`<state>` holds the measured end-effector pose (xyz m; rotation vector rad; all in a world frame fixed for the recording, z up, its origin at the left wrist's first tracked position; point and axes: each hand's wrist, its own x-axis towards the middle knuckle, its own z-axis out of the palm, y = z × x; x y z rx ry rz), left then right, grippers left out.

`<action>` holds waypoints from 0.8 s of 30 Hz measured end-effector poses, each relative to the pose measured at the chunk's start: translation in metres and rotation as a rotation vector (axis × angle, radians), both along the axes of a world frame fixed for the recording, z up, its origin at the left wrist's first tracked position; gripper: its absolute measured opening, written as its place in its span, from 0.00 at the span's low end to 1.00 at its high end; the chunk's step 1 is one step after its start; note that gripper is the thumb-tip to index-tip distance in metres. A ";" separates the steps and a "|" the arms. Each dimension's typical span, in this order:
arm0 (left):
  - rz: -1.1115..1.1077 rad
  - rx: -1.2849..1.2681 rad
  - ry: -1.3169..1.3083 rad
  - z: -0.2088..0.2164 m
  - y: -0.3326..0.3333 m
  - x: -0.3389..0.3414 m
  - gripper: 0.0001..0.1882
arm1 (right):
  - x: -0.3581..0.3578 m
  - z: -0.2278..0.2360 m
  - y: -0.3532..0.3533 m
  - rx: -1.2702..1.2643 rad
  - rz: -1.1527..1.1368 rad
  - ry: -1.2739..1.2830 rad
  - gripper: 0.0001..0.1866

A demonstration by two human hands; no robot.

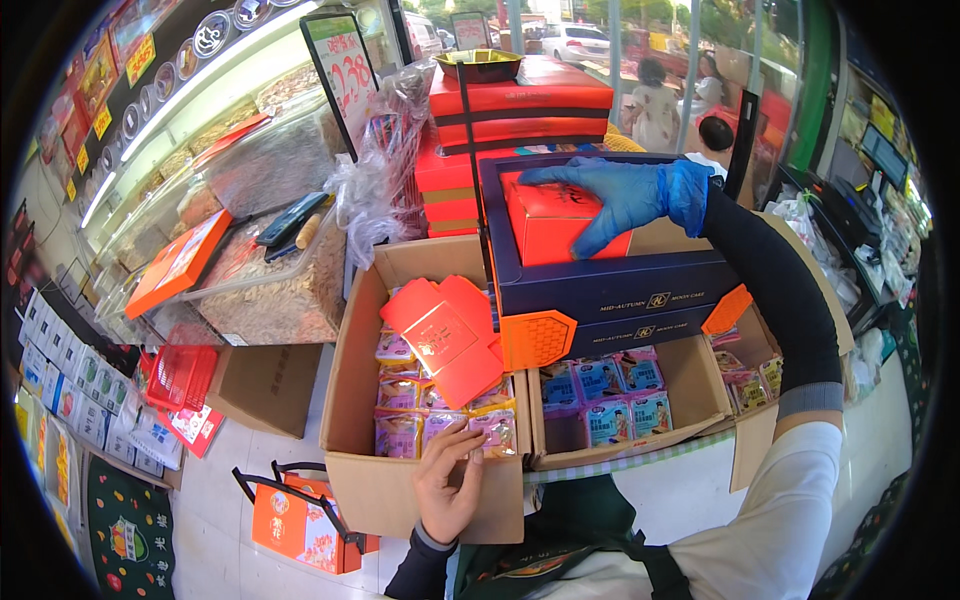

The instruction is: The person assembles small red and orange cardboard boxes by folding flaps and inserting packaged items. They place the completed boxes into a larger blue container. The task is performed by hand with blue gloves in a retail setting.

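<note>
My right hand (625, 200), in a blue glove, spans a small red box (560, 222), its thumb and fingers spread around the box's sides. That box sits within the upper of two stacked dark navy moon cake boxes (600, 296) with orange hexagonal corner pieces. Bare and with loosely bent fingers, my left hand (450, 485) rests at the front edge of a cardboard carton (350, 370); nothing shows in it. Small wrapped packets (398, 432) fill this carton, and flat red paper pieces (445, 340) fan out over them.
A second carton (690, 420) holds blue and purple packets (605, 388). Red gift boxes (540, 90) are stacked behind, topped by a gold tray (478, 66). Clear bins (280, 290) stand left. An orange carry box (295, 520) is on the floor. People sit beyond the glass.
</note>
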<state>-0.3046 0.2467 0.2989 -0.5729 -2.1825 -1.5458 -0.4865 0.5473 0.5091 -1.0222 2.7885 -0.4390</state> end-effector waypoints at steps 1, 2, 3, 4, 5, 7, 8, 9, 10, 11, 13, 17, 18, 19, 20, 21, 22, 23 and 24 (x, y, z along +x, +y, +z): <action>-0.002 -0.015 0.007 0.000 0.000 0.000 0.07 | 0.001 -0.001 -0.001 0.057 -0.038 0.023 0.55; -0.004 -0.030 0.013 -0.001 0.000 0.000 0.07 | 0.002 -0.001 -0.004 0.113 -0.074 0.046 0.54; -0.004 -0.037 0.009 -0.001 0.000 0.000 0.07 | 0.003 -0.002 -0.005 0.170 -0.109 0.068 0.54; -0.005 -0.042 0.007 -0.001 0.000 0.000 0.07 | 0.003 -0.005 -0.003 0.133 -0.093 0.068 0.53; -0.004 -0.047 0.005 -0.001 0.000 0.001 0.08 | 0.002 -0.011 0.001 0.096 -0.076 0.069 0.52; -0.010 -0.044 -0.001 0.000 0.000 0.000 0.07 | -0.001 -0.020 0.009 0.014 -0.027 0.067 0.50; -0.015 -0.041 -0.004 0.001 0.001 0.000 0.07 | -0.004 -0.023 0.014 -0.031 0.004 0.065 0.48; -0.027 -0.030 -0.015 0.001 0.001 0.000 0.08 | -0.006 -0.026 0.017 -0.076 0.035 0.064 0.46; -0.032 -0.023 -0.028 0.001 0.001 0.000 0.08 | -0.009 -0.032 0.017 -0.103 0.076 0.140 0.44; -0.037 -0.015 -0.040 0.002 0.000 0.000 0.08 | -0.011 -0.039 0.016 -0.129 0.116 0.217 0.42; -0.070 -0.013 -0.058 0.003 -0.004 -0.002 0.07 | -0.013 -0.047 0.014 -0.226 0.149 0.221 0.39; -0.170 0.018 -0.159 0.006 -0.013 -0.006 0.08 | -0.010 -0.041 0.011 -0.310 0.077 0.044 0.36; -0.198 0.017 -0.181 0.007 -0.016 -0.011 0.08 | -0.010 -0.038 0.011 -0.284 0.050 0.030 0.35; -0.222 0.021 -0.210 0.007 -0.019 -0.015 0.09 | -0.012 -0.045 0.013 -0.244 0.093 0.233 0.36; -0.247 0.025 -0.239 0.008 -0.020 -0.019 0.09 | -0.011 -0.048 0.014 -0.232 0.082 0.227 0.37; -0.232 -0.027 -0.231 0.013 -0.020 -0.023 0.09 | -0.007 -0.043 0.010 -0.217 0.077 0.218 0.38; -0.234 -0.085 -0.243 0.016 -0.022 -0.028 0.09 | -0.003 -0.038 0.008 -0.205 0.069 0.215 0.39; -0.238 -0.144 -0.255 0.017 -0.024 -0.034 0.09 | -0.004 -0.035 0.010 -0.186 0.054 0.190 0.41; -0.232 -0.205 -0.266 0.020 -0.027 -0.038 0.10 | -0.008 -0.033 0.010 -0.193 0.107 0.189 0.41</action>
